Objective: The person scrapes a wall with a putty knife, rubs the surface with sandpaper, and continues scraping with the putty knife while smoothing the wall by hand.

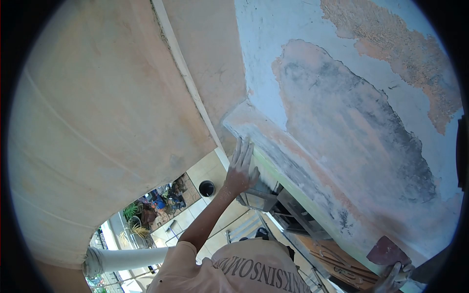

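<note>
Touching ledge point(286, 158) left, holding reddish sheet point(387, 251) right

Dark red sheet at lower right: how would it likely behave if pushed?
The dark red sheet looks thin, so it is probably light. Held near one edge by the right hand, it spreads fairly flat, suggesting some stiffness, though it may bend.

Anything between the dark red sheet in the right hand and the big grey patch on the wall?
Nothing visible: between the dark red sheet in the right hand and the grey patch, only wall shows. The left hand is at the ledge, off that line.
</note>
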A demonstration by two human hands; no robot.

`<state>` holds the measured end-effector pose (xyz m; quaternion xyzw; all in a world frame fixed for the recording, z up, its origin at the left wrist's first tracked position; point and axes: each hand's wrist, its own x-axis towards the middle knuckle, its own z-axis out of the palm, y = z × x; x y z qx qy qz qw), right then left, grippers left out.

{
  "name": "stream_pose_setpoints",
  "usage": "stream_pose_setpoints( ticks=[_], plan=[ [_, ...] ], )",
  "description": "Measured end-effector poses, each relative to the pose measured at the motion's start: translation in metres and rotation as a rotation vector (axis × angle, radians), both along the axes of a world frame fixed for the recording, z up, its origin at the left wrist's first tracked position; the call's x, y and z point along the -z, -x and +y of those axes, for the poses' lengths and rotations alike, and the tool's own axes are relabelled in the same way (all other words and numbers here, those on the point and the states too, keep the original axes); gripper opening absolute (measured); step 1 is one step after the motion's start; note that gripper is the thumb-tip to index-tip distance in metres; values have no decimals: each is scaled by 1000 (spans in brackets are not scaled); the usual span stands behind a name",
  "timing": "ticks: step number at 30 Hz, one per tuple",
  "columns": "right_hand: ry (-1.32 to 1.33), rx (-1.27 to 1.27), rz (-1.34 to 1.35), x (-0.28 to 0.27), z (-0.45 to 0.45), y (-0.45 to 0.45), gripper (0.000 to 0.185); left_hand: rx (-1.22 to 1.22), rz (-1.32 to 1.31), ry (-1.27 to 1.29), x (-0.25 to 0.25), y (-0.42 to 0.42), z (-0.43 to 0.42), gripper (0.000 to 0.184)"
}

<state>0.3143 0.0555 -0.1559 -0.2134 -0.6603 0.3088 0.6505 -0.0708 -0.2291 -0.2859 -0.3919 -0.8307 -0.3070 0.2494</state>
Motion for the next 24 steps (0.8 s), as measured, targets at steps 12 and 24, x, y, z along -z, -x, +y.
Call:
stream_pose_setpoints(
  ticks=[12,24],
  plan=[
    [140,-93,-99,14,21,-14,25,-4,26,146,-11,13,-6,75],
    [239,-152,-60,16,17,-17,24,-239,288,341,-34,76,-31,71]
  ],
)
